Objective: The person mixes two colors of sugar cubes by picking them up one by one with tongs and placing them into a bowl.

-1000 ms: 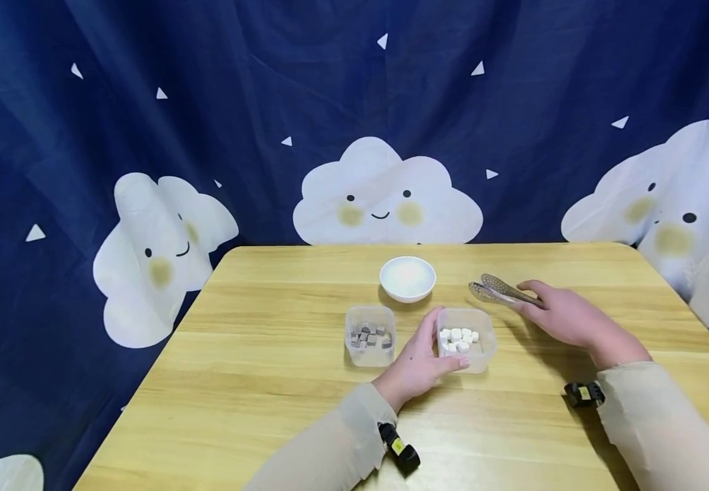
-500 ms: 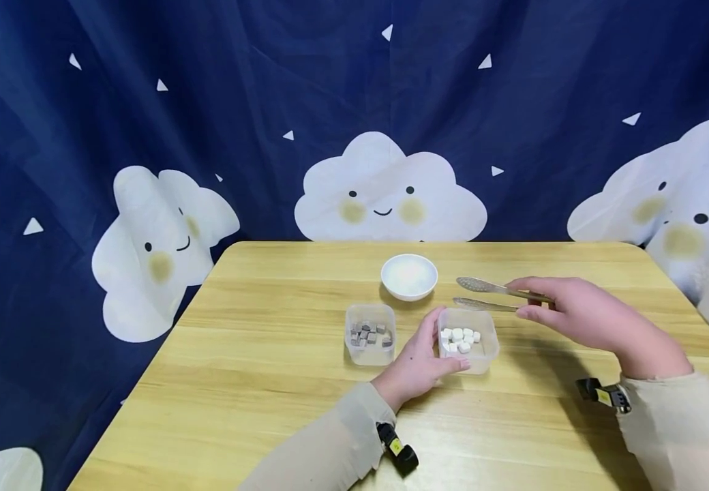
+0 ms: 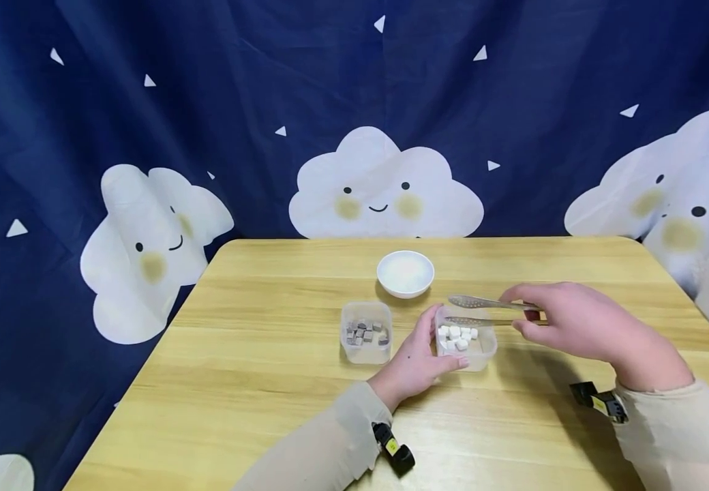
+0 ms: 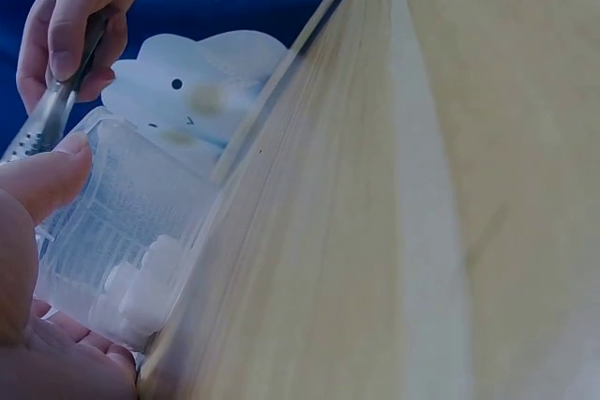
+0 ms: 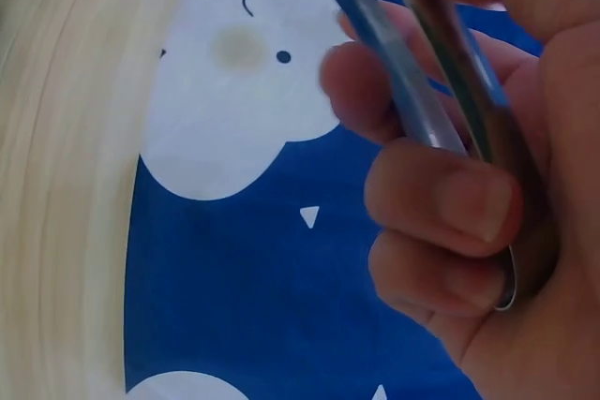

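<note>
My left hand (image 3: pixel 414 359) grips a clear plastic container (image 3: pixel 482 361) from its left side, thumb along the near wall and fingers round the far side. Several white cubes (image 3: pixel 455 334) lie inside it. In my right hand (image 3: pixel 575 320) is a pair of metal tongs (image 3: pixel 477 302), its two perforated arms apart. The tongs' tips hang over the container's far part, with no cube between them. From the right wrist view, fingers curl round the tongs (image 5: pixel 412 110). The left wrist view shows the container (image 4: pixel 122 194) tilted in frame, thumb on its wall.
Left of the held container stands a second clear container (image 3: pixel 367 353) with several grey-brown cubes (image 3: pixel 365 333). A white bowl (image 3: pixel 405 274) sits behind them. The wooden table (image 3: pixel 256 382) ends at a dark blue curtain (image 3: pixel 256 82) with cloud prints.
The tongs have swung to the left and come over the container of white cubes, and their arms have spread apart. My left hand keeps hold of the container in the same place.
</note>
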A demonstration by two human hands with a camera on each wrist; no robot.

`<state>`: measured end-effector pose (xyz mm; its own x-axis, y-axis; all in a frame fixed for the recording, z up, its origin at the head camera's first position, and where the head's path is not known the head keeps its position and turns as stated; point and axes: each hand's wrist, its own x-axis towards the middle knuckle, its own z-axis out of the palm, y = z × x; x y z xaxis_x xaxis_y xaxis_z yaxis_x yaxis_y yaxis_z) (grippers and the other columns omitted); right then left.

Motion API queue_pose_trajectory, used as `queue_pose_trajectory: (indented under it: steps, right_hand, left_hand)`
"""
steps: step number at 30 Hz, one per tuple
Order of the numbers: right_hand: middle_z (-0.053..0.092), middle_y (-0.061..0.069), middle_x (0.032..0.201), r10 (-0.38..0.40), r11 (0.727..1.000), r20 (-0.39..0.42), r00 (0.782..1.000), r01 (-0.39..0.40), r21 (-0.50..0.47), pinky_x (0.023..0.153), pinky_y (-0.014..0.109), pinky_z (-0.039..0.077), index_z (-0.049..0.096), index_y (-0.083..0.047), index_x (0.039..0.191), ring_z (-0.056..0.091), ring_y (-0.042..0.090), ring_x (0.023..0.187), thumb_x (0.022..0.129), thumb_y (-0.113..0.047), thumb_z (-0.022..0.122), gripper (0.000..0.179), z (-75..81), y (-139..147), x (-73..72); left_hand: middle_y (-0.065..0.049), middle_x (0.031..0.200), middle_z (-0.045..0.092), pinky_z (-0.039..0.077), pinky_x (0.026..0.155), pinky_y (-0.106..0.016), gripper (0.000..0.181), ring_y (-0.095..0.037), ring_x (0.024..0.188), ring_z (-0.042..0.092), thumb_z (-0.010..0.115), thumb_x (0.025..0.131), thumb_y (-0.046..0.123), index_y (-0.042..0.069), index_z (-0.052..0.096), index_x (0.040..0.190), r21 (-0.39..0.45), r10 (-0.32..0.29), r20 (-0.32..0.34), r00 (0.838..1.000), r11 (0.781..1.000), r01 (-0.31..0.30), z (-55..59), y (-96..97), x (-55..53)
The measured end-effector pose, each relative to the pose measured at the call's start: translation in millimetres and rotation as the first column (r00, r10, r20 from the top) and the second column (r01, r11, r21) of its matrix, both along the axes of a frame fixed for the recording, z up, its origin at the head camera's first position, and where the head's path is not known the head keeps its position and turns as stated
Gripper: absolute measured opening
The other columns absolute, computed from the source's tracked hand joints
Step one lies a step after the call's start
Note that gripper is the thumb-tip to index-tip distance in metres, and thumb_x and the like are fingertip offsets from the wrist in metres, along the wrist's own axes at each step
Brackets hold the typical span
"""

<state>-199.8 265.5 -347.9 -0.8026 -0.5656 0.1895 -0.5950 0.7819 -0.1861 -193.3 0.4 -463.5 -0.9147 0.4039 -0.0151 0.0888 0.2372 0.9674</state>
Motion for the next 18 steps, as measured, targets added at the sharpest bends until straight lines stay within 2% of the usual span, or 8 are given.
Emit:
queue_pose_trajectory:
  steps: [3,7,18]
  right_hand:
    - [0.064,-0.018,0.083,0.003,1.0,0.011,1.0,-0.003,0.019,0.062,0.033,0.049,0.07,-0.029,0.116,0.053,0.0,0.068,0.089,-0.024,0.075,0.028,0.6,-3,0.9]
    - [0.059,-0.021,0.077,0.016,0.999,0.012,1.0,-0.016,0.039,0.058,0.03,0.045,0.072,-0.028,0.115,0.049,-0.001,0.063,0.088,-0.023,0.075,0.027,-0.1,-9,1.9]
    - [0.063,-0.019,0.085,0.095,0.99,-0.024,0.995,-0.092,0.107,0.053,0.03,0.044,0.073,-0.027,0.106,0.048,-0.001,0.06,0.084,-0.021,0.078,0.023,4.4,-23,-1.2]
  left_hand:
    - [0.009,0.158,0.035,0.03,0.116,-0.032,0.1,-0.009,0.142,0.036,0.085,0.083,0.027,0.035,0.021,0.159,0.0,-0.003,-0.007,1.0,1.0,0.003,1.1,-1.2,0.0]
    - [0.008,0.158,0.035,0.03,0.116,-0.033,0.1,-0.01,0.142,0.036,0.085,0.083,0.028,0.034,0.021,0.159,0.001,-0.01,-0.026,1.0,1.0,0.01,0.8,-2.0,-0.4]
    - [0.007,0.154,0.041,0.04,0.107,-0.024,0.099,-0.008,0.133,0.044,0.084,0.084,0.022,0.035,0.02,0.158,0.066,-0.033,-0.02,0.999,0.997,0.035,-3.9,-1.1,-0.3]
